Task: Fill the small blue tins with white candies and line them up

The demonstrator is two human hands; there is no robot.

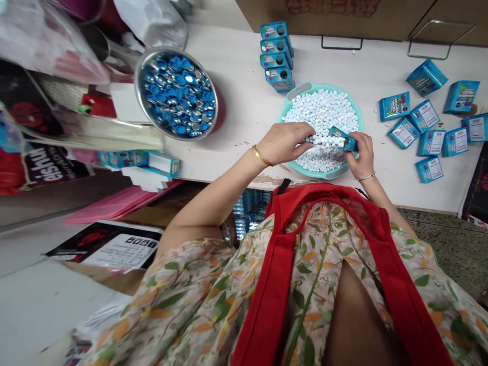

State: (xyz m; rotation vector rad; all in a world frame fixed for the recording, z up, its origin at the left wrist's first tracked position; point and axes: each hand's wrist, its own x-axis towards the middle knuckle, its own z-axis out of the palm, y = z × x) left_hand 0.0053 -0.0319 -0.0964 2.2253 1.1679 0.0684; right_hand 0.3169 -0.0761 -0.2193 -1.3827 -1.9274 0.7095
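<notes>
A turquoise basin (361, 122) full of small round white candies (324, 109) sits on the table in front of me. Over it, the fingers of my left hand (285, 144) are closed at one end of a raised row of white candies. Whether a scoop lies under that row I cannot tell. My right hand (361, 155) grips a small blue printed box (343, 138) above the basin's right side. The box lies tilted, its left end against the candies that reach from my left hand.
To the left stands a metal bowl (138, 94) of blue and silver caps. Several blue boxes (280, 79) line up behind the basin; more boxes (430, 142) lie scattered at right. A brown carton (324, 20) with wire handles borders the back. Bags (57, 46) crowd the far left.
</notes>
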